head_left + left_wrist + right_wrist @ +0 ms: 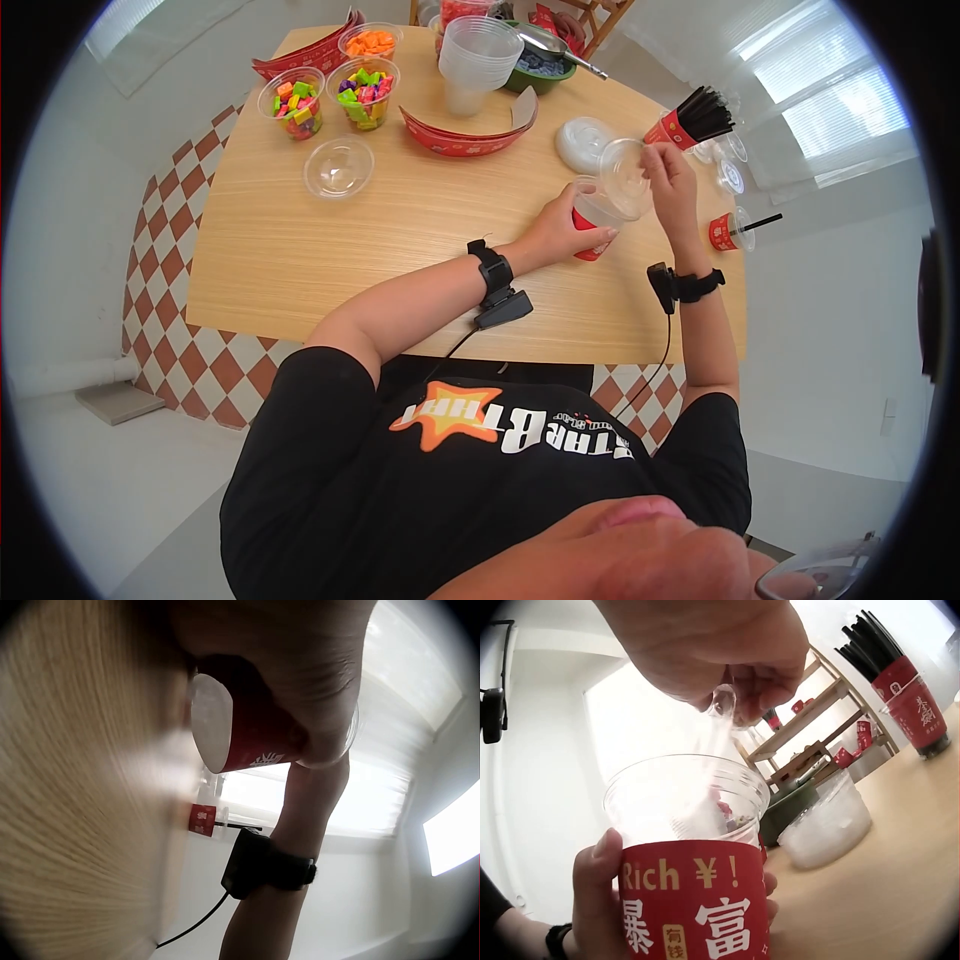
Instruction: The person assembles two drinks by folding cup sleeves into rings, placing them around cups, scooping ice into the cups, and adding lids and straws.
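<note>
Head view: right of centre, the left hand (560, 232) wraps a red cup (592, 222) tilted on the table (400, 260). Just above it the right hand (668, 180) pinches a clear lid (626, 178) at its edge. Upper left hold cups of coloured bits (330, 90) and an upturned lid (339, 167); a cup stack (475, 60) stands top centre, and a straw holder (690, 120) is at upper right.

Left wrist view: upper centre, fingers (330, 690) curl round the cup (247, 735), its base lifted toward the lens, beside the table (82, 795). The other arm's wristband (266, 864) is lower centre.

Right wrist view: at the top, fingertips (742, 682) clamp the lid (716, 724) over the cup's (694, 892) open mouth. A thumb (600, 892) presses the cup's left side. Straws (900, 667) stand upper right.
</note>
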`<state>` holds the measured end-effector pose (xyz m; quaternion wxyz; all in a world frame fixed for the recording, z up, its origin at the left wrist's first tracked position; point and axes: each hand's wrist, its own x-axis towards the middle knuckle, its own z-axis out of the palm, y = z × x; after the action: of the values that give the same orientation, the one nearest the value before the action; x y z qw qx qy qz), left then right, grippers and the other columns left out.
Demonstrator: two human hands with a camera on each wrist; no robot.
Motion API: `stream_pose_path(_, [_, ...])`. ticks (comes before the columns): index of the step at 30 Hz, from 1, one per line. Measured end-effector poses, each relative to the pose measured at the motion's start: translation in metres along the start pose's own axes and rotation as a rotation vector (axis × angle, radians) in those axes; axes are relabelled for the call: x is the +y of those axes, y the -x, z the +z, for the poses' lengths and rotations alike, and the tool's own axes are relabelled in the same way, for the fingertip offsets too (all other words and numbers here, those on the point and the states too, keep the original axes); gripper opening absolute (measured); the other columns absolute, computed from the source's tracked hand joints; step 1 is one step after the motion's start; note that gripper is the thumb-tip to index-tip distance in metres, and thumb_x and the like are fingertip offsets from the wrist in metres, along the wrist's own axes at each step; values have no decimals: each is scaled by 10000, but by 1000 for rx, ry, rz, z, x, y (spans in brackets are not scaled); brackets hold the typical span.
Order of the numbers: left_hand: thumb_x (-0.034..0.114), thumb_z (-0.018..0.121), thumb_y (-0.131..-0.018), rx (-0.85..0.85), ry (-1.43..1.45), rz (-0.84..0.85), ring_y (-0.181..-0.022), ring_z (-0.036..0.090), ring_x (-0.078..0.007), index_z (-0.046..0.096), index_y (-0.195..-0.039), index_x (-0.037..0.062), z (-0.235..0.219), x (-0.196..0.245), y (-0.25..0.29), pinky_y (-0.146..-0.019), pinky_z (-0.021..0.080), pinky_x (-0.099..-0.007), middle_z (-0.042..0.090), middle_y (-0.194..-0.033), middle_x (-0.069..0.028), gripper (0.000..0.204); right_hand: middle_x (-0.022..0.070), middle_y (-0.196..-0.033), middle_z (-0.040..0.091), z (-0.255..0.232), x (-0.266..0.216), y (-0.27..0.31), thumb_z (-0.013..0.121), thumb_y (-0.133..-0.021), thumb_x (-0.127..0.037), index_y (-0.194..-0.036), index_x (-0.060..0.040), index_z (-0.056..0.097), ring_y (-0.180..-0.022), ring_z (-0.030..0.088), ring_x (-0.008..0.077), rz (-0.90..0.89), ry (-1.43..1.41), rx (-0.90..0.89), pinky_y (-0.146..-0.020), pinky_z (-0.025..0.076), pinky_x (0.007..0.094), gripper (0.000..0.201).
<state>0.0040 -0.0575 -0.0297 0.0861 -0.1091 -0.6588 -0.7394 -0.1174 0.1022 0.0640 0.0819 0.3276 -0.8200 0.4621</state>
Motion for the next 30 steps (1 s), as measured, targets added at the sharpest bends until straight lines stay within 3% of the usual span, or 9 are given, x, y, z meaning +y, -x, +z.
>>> stream_pose_path(3, [366, 810, -782, 32, -57, -4, -1162, 594, -269, 372, -1373, -25, -1, 0, 1, -983, 481, -351, 583, -1246, -228, 832, 9, -838, 646, 4, 0, -19, 611, -993, -190, -1012, -13, 642, -761, 555, 68, -185, -77, 210, -705, 460, 235, 181])
stream_pose_path(5, [388, 809, -797, -10, -34, -51, -1193, 552, -231, 375, -1387, -16, -2, 5, 2, -1017, 446, -348, 542, -1293, -184, 836, 46, -906, 692, 6, -7, -21, 655, -955, -156, -1006, -21, 670, -828, 627, 131, -202, 51, 223, -773, 490, 276, 144])
stream_pose_path(7, [387, 810, -794, 1, -21, -33, -1207, 541, -231, 374, -1389, -17, -3, 3, 2, -1025, 438, -348, 528, -1309, -182, 841, 87, -996, 723, 15, 12, -31, 694, -910, -143, -998, -31, 698, -937, 671, 227, -522, 361, 128, -835, 501, 327, 142])
stream_pose_path(12, [387, 810, -793, 39, 34, 2, -1259, 491, -227, 366, -1395, -19, -4, 2, 1, -1058, 404, -344, 478, -1361, -178, 851, 77, -1195, 696, 36, 54, -18, 670, -923, -215, -1068, -146, 726, -1244, 568, 286, -331, 441, -275, -1149, 246, 553, 170])
stream_pose_path(16, [376, 812, -798, 106, 38, 64, -1292, 453, -230, 348, -1404, -10, -3, 3, -1, -1089, 374, -347, 449, -1384, -169, 855, 94, -1212, 690, 33, 54, -11, 619, -965, -205, -1149, -101, 700, -1249, 570, 261, -243, 300, -225, -1141, 285, 512, 226])
stream_pose_path(18, [370, 813, -800, 123, 62, 50, -1297, 445, -233, 343, -1408, -4, -3, 5, -1, -1098, 365, -350, 442, -1390, -166, 855, 129, -1285, 641, 23, 47, -10, 631, -964, -235, -1315, -44, 590, -1272, 548, 259, 3, -143, -178, -1133, 318, 464, 402])
stream_pose_path(21, [357, 816, -801, 182, 128, 30, -1293, 448, -235, 314, -1427, 8, -2, 2, -2, -1088, 381, -352, 443, -1382, -160, 875, 177, -1348, 573, 16, 19, 5, 672, -936, -298, -1478, -12, 377, -1284, 527, 276, 32, -509, -321, -1105, 367, 415, 680])
stream_pose_path(25, [328, 804, -822, 169, 180, 15, -1275, 466, -219, 283, -1443, 21, -2, 4, -1, -1052, 420, -352, 454, -1360, -155, 867, 222, -1383, 521, 27, -3, 27, 714, -899, -325, -1553, -54, 177, -1279, 526, 305, 70, -469, -514, -1086, 396, 412, 888])
stream_pose_path(30, [314, 786, -844, 161, 210, 23, -1227, 508, -207, 275, -1447, 25, 1, -8, -4, -1025, 448, -356, 488, -1320, -151, 841, 241, -1308, 548, 27, -16, 5, 758, -867, -209, -1491, -11, 238, -1266, 534, 299, 208, -581, -276, -1039, 446, 410, 836])
